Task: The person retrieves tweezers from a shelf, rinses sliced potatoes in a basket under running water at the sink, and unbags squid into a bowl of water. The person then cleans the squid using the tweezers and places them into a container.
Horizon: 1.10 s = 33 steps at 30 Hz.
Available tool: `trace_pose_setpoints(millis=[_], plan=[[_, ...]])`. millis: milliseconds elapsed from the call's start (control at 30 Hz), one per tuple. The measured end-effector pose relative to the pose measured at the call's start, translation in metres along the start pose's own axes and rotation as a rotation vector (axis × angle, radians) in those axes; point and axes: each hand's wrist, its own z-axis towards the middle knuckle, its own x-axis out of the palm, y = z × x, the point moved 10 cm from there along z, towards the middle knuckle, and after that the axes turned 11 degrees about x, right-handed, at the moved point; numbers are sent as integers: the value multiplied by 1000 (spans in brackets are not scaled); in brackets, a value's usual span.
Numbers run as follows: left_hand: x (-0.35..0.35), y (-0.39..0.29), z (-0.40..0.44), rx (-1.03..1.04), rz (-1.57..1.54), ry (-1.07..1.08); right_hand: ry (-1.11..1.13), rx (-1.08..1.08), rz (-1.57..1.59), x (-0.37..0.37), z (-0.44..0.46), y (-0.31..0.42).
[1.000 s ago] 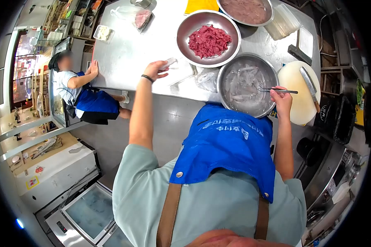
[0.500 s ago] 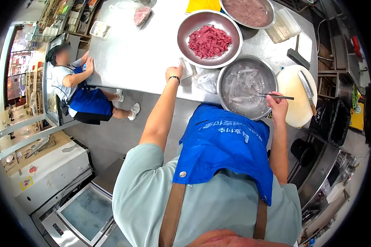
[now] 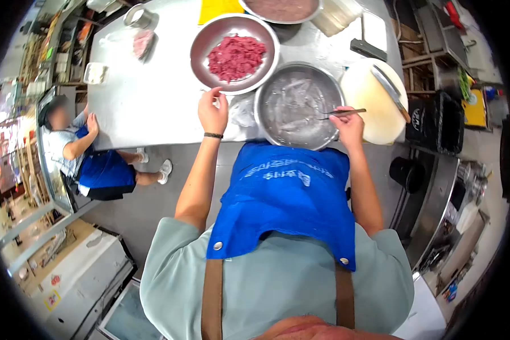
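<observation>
My left hand (image 3: 213, 112), its fingers apart and nothing visible between them, is at the near rim of a steel bowl (image 3: 201, 68) of red meat strips (image 3: 236, 58). My right hand (image 3: 349, 126) is closed on a thin metal utensil (image 3: 355, 111), whose tip is over the near bowl (image 3: 262, 116). Pale, translucent pieces that look like squid (image 3: 297, 102) lie in liquid in that bowl. Between my left hand and this bowl rests a clear plastic bag (image 3: 243, 113).
A knife (image 3: 386, 86) lies on the round cutting board (image 3: 364, 105) at the right. Behind are another bowl (image 3: 286, 21), a clear container (image 3: 333, 16) and a cleaver (image 3: 368, 50). Bagged meat (image 3: 143, 44) lies left. A co-worker (image 3: 73, 141) touches the table's left end.
My left hand has moved toward the meat bowl, and the whitish item it held earlier no longer shows in it. The view has shifted, so the table items appear farther left.
</observation>
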Motion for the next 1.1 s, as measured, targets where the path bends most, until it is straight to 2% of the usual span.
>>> trace_pose_setpoints(millis=[33,100,133,233,267,300,333,400,433,500,567,600,667,733,800,833,900,933,967,1033,1100], plan=[[17,-27,0,46,-61,82,-15,7,12,1,-4,9],[50,-77,-3,339,-122,185,-60,15,-297,-2,-15,33],[65,-89,-7,365,-95,235,-73,-51,-198,-2,-15,37],[111,-115,-21,444,-100,366,-124,-94,-410,-4,-21,44],[133,-120,-30,474,-59,512,-129,-147,-334,-3,-21,41],[142,-122,-41,491,-68,513,-153,-137,-419,-5,-26,48],[153,-124,-55,554,170,539,-118,-95,-380,-5,-27,50],[175,-113,-72,551,346,720,-95,-55,-338,-6,-28,51],[171,-123,-67,568,342,716,-92,-38,-323,-8,-28,49],[174,-123,-67,515,470,936,-113,-20,-303,-12,-31,44],[188,-104,-79,583,366,842,-150,-25,-294,-19,-31,41],[183,-105,-78,582,466,766,-110,-23,-262,-20,-31,41],[177,-120,-68,611,545,687,-31,5,66,-23,-25,17],[183,-132,-63,477,385,937,-31,-4,191,-47,-22,12],[189,-164,-55,564,336,855,-2,301,852,-75,-25,-20],[194,-184,-50,601,308,817,-62,253,859,-99,-22,-33],[206,-230,-45,673,248,728,-237,55,310,-150,-10,-58],[212,-256,-45,713,186,654,-353,-44,-215,-171,-10,-53],[225,-277,-51,740,181,636,-360,72,-265,-187,-5,-78],[249,-316,-63,735,120,576,-261,72,410,-205,10,-132],[276,-355,-86,763,61,521,-362,76,-49,-249,2,-135]])
